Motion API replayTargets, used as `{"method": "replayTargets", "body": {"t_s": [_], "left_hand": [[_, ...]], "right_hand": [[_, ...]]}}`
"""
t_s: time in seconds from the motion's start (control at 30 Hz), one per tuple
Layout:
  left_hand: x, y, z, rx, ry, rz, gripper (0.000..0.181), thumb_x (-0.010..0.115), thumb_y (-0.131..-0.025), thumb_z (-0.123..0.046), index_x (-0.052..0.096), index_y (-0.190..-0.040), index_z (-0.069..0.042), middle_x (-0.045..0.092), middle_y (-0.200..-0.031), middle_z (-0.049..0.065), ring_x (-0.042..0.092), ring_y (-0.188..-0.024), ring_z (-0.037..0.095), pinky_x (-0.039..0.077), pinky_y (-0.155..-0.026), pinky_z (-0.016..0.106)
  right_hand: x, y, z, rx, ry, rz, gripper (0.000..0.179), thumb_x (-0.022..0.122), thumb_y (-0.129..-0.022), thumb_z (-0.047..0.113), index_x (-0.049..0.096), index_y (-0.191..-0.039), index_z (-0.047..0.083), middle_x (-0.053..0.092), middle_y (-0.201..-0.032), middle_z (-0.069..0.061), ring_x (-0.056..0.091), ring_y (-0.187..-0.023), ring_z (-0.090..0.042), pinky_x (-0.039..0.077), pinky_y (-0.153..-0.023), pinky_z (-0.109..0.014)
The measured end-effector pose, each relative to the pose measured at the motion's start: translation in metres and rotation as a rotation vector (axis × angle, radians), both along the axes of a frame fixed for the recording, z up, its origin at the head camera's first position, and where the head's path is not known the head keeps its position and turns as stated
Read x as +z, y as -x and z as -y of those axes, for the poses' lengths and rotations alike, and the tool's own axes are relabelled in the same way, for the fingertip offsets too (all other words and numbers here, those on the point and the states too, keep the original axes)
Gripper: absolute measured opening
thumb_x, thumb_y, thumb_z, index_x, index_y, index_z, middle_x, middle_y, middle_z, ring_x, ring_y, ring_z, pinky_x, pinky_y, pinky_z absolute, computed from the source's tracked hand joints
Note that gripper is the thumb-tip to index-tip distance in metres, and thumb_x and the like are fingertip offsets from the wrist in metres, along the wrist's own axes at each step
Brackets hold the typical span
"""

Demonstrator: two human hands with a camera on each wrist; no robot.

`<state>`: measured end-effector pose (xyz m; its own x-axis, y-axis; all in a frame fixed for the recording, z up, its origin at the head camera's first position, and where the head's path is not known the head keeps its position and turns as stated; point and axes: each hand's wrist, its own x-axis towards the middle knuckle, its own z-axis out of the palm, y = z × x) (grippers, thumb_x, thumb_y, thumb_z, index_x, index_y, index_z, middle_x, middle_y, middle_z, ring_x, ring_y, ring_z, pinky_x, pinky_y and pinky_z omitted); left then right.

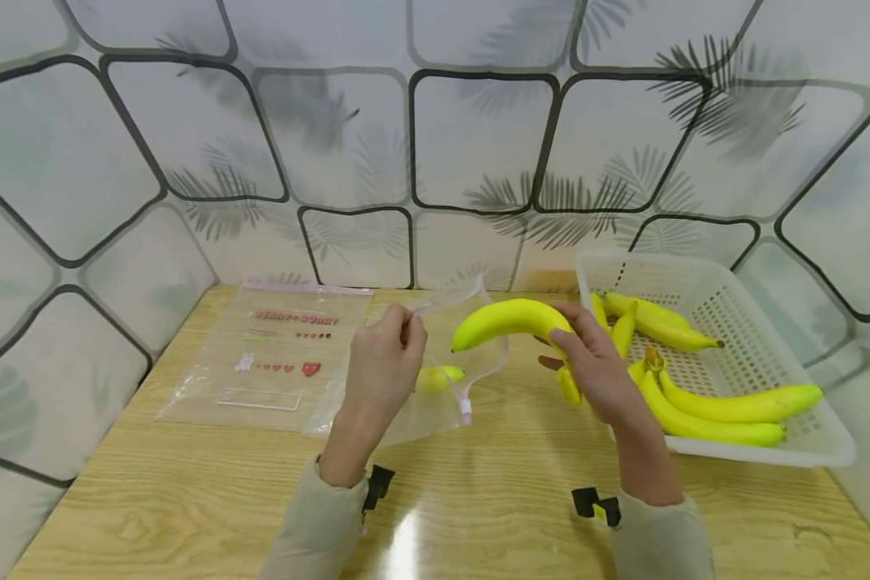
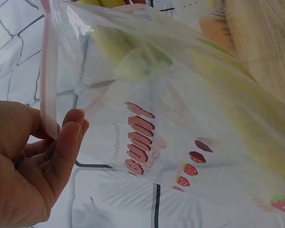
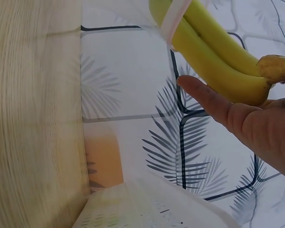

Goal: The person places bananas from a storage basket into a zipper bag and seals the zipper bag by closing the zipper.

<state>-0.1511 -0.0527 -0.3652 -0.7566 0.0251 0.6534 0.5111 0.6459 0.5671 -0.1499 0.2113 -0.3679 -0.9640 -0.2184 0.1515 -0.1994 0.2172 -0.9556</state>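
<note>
My left hand [image 1: 386, 362] pinches the pink-edged mouth of a clear zip bag [image 2: 102, 111], which hangs open toward the right. Inside that bag lies a yellow banana [image 1: 440, 378], seen blurred through the plastic in the left wrist view. My right hand [image 1: 603, 366] grips a small bunch of bananas [image 1: 511, 316] by its stem end, to the right of the bag. Two joined bananas show in the right wrist view, their far ends overlapping the pink bag edge [image 3: 175, 21]. The zip slider [image 1: 466, 405] hangs at the mouth's lower corner.
A second clear zip bag [image 1: 210, 387] with red print lies flat on the wooden table [image 1: 493, 499] at left. On the right stands a white plastic basket [image 1: 768, 457] holding several bananas [image 1: 739, 407]. A patterned wall [image 1: 478, 145] rises behind the table.
</note>
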Motion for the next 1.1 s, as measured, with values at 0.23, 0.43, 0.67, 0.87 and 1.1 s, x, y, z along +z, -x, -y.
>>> {"method": "replayTargets", "body": {"t_s": [0.23, 0.43, 0.67, 0.87, 1.1], "left_hand": [[0.001, 0.0, 0.0, -0.004, 0.001, 0.007, 0.022, 0.053, -0.098, -0.003, 0.055, -0.076, -0.002, 0.043, -0.055, 0.001, 0.03, -0.039, 0.004, 0.027, -0.038, 0.019], [0.001, -0.001, 0.0, -0.021, 0.003, 0.007, 0.021, 0.054, -0.098, -0.003, 0.055, -0.076, -0.002, 0.044, -0.056, 0.002, 0.032, -0.039, 0.006, 0.028, -0.038, 0.018], [0.001, -0.001, -0.001, -0.027, 0.006, 0.01, 0.021, 0.055, -0.098, -0.003, 0.055, -0.077, -0.001, 0.045, -0.056, 0.002, 0.034, -0.039, 0.006, 0.028, -0.039, 0.018], [0.0, -0.001, -0.001, -0.039, 0.011, 0.0, 0.02, 0.054, -0.098, -0.003, 0.055, -0.078, -0.001, 0.046, -0.056, 0.002, 0.034, -0.037, 0.004, 0.029, -0.037, 0.018], [-0.002, 0.0, -0.002, -0.044, 0.017, -0.02, 0.019, 0.055, -0.098, -0.002, 0.056, -0.079, -0.001, 0.048, -0.057, 0.003, 0.034, -0.039, 0.005, 0.03, -0.038, 0.018]], "right_hand": [[-0.007, 0.004, 0.008, 0.012, 0.001, 0.063, 0.042, 0.036, -0.109, 0.022, 0.032, -0.143, -0.002, 0.037, -0.141, -0.022, 0.043, -0.134, -0.041, 0.05, -0.099, -0.05], [-0.013, 0.007, 0.012, 0.024, 0.033, 0.107, 0.043, 0.034, -0.109, 0.024, 0.028, -0.143, -0.002, 0.032, -0.143, -0.026, 0.038, -0.137, -0.047, 0.044, -0.101, -0.063], [-0.017, 0.009, 0.018, 0.015, 0.049, 0.178, 0.046, 0.031, -0.109, 0.026, 0.023, -0.146, 0.0, 0.027, -0.148, -0.026, 0.036, -0.138, -0.049, 0.044, -0.102, -0.062], [-0.021, 0.01, 0.023, 0.013, 0.073, 0.212, 0.045, 0.031, -0.109, 0.024, 0.023, -0.146, 0.001, 0.027, -0.149, -0.024, 0.038, -0.138, -0.048, 0.044, -0.101, -0.062], [-0.024, 0.011, 0.025, 0.019, 0.078, 0.192, 0.044, 0.032, -0.109, 0.023, 0.026, -0.145, -0.001, 0.034, -0.143, -0.025, 0.046, -0.13, -0.047, 0.051, -0.099, -0.05]]}}
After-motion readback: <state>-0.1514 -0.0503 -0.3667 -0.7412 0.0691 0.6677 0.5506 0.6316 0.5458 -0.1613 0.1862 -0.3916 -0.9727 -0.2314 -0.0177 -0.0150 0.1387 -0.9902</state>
